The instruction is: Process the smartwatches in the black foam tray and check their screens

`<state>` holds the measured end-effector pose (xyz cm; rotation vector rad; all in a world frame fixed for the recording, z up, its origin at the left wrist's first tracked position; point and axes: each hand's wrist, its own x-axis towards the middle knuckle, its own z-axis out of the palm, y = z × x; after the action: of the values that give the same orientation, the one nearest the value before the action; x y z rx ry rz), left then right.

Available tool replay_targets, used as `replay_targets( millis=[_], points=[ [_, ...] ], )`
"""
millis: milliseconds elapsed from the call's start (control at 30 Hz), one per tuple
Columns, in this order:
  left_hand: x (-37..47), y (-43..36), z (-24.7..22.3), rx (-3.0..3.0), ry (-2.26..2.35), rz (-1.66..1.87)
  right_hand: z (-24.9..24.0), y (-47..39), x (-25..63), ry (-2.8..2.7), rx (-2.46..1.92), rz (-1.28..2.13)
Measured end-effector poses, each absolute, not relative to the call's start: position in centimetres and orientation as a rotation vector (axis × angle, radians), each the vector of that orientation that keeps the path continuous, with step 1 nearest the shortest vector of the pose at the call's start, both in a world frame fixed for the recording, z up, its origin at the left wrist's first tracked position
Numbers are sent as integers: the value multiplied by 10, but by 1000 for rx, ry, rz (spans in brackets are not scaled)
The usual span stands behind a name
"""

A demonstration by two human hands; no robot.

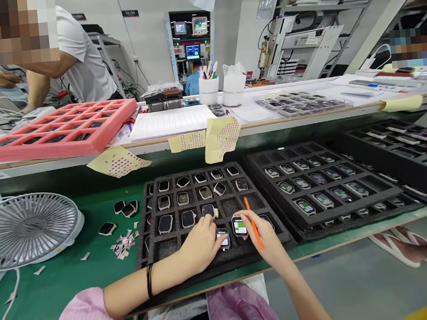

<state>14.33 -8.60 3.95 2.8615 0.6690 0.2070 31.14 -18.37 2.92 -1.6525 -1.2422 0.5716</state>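
A black foam tray (172,247) with several smartwatches in its compartments lies in front of me. My left hand (199,246) is over its middle, fingers curled at the lower edge of a dark-screened smartwatch (208,211) with a yellow tab at its side. Its thumb reaches the left edge of a second smartwatch (224,239) whose screen is lit. My right hand (267,240) is closed around an orange pen-like stick (254,221), tip upward. The same hand's fingertips pinch a smartwatch (239,226) showing a green and white screen.
On the right are more black foam trays (315,211) of smartwatches. Left of my tray lie loose smartwatches (107,229), paper scraps (124,245) and a grey fan (30,228). The shelf above bears a pink foam tray (102,142) and pen cup (209,90). A co-worker (81,57) leans in at the back left.
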Motion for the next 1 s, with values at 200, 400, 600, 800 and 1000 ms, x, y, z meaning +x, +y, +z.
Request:
replay_targets(
  millis=[200,400,600,800,1000],
  points=[
    [140,-82,47,2489,637,243,38,-182,316,-986,-1489,720],
    [144,-73,51,2163,558,72,43,-175,315,-878,-1353,818],
    [144,-49,52,1983,395,-7,48,-161,306,-846,-1260,890],
    [128,-24,56,1655,430,235,50,-144,300,-893,-1227,933],
    [123,-12,49,1532,465,407,43,-129,295,-922,-1211,940]
  ],
)
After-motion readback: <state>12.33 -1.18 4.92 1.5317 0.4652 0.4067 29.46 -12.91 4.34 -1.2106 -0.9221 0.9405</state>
